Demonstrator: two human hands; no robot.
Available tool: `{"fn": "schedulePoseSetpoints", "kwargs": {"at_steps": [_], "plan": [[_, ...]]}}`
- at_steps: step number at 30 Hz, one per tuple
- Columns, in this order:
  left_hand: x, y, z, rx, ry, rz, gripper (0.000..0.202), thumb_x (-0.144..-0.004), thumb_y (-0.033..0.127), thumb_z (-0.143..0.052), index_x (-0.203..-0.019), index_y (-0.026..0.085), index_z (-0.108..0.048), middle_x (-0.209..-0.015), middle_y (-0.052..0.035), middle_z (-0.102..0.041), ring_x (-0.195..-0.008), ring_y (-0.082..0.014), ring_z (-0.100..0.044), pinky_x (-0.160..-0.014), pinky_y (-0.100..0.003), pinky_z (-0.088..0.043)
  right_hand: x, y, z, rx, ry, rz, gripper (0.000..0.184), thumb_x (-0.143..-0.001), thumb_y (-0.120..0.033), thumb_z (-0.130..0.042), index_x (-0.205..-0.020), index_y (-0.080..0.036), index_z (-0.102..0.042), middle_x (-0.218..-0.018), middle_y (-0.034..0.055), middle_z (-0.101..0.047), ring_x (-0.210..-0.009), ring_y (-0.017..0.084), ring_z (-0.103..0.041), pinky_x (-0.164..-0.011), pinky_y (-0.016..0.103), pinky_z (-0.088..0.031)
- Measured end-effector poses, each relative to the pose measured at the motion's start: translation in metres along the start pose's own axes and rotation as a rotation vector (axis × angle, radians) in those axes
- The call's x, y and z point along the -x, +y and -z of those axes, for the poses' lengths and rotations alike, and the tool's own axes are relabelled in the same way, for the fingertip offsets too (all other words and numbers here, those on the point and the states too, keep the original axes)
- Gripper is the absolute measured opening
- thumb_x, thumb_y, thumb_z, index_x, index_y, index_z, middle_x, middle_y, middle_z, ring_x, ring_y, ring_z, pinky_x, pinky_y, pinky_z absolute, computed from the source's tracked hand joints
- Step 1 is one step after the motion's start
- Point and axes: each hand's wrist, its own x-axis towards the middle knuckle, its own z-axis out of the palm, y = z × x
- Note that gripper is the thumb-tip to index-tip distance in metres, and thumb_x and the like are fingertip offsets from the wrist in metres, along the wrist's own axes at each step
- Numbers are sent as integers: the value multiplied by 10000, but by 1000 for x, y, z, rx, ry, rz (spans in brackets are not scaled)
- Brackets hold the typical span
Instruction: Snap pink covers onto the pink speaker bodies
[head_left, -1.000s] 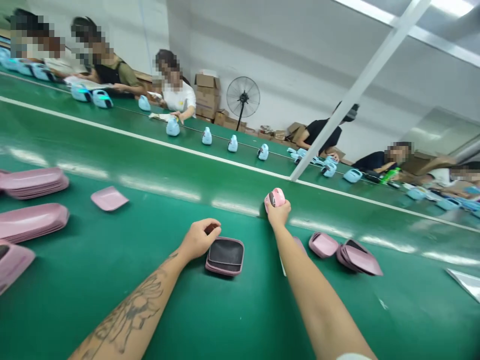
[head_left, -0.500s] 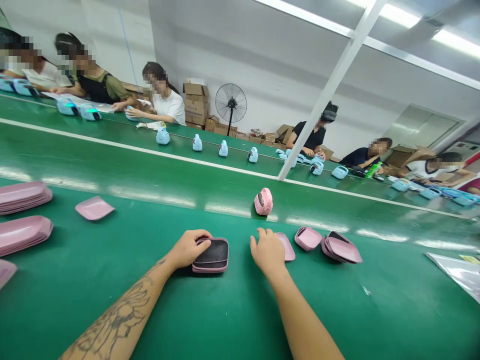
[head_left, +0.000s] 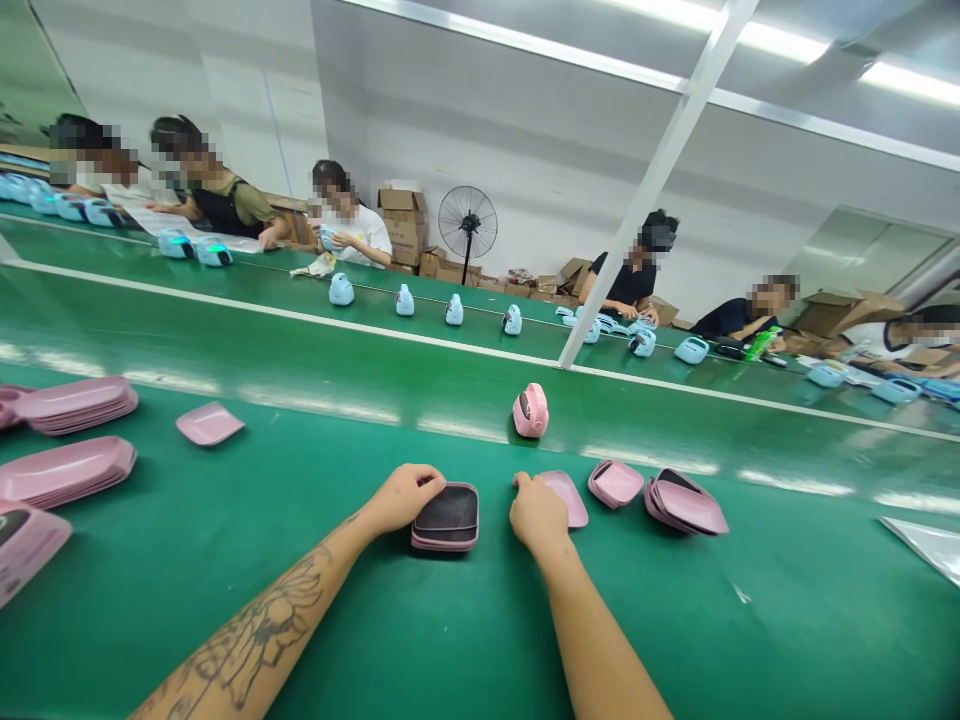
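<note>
My left hand (head_left: 401, 497) rests on the left edge of a small stack of pink shells with dark insides (head_left: 448, 519), fingers curled over its rim. My right hand (head_left: 536, 513) is on the green belt beside a flat pink shell (head_left: 568, 497), fingers bent and touching its left edge. A small pink rounded device (head_left: 531, 411) stands upright on the belt just beyond both hands, touched by neither.
More pink shells (head_left: 686, 504) lie to the right, with stacks of pink shells (head_left: 67, 468) at the far left and a single one (head_left: 209, 423) between. Blue devices (head_left: 405, 299) stand on the far belt. Several people sit beyond it. A white post (head_left: 637, 200) crosses the view.
My right hand let go of the pink device on the belt and drew back to the flat pink shell. My left hand stayed on the dark-lined stack.
</note>
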Motion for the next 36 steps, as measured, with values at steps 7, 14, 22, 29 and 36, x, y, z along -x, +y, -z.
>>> {"fn": "schedulePoseSetpoints", "kwargs": {"at_steps": [7, 14, 22, 29, 36], "plan": [[8, -16, 3, 119, 114, 23, 552, -912, 622, -484, -900, 158, -783, -805, -63, -761, -737, -223, -672, -706, -318, -518, -6, -8, -20, -467, 160, 110, 277, -1044, -402, -689, -1225, -192, -712, -1278, 85, -729, -1116, 225, -722, -988, 452, -622], [17, -19, -7, 114, 115, -14, 391, -857, 504, -632, -966, 165, -795, -935, -92, -813, -867, -258, -730, -811, -348, -557, -7, -4, -51, -913, 385, 70, 395, -909, -334, -527, -1123, -182, -822, -1137, 118, -793, -1021, 269, -741, -859, 384, -601], [18, -16, -10, 103, 126, -20, 304, -861, 406, -613, -953, 182, -797, -959, -81, -827, -905, -259, -750, -852, -356, -575, -13, 2, -68, -1126, 390, -65, 506, -750, -366, -657, -1188, -163, -807, -991, 84, -791, -889, 250, -714, -779, 361, -579], [16, -17, -11, 106, 141, -3, 262, -848, 338, -574, -880, 190, -787, -922, -64, -828, -880, -243, -760, -837, -339, -587, -18, 5, -71, -1249, 388, -143, 591, -703, -452, -747, -1218, -161, -749, -947, 52, -740, -836, 214, -693, -756, 340, -580], [15, -17, -13, 94, 177, 2, 291, -864, 381, -571, -887, 197, -795, -957, -64, -836, -923, -262, -760, -874, -355, -584, -8, -8, -59, -1308, 403, -145, 570, -774, -585, -742, -1182, -190, -686, -1028, 70, -725, -885, 214, -698, -682, 321, -591]]}}
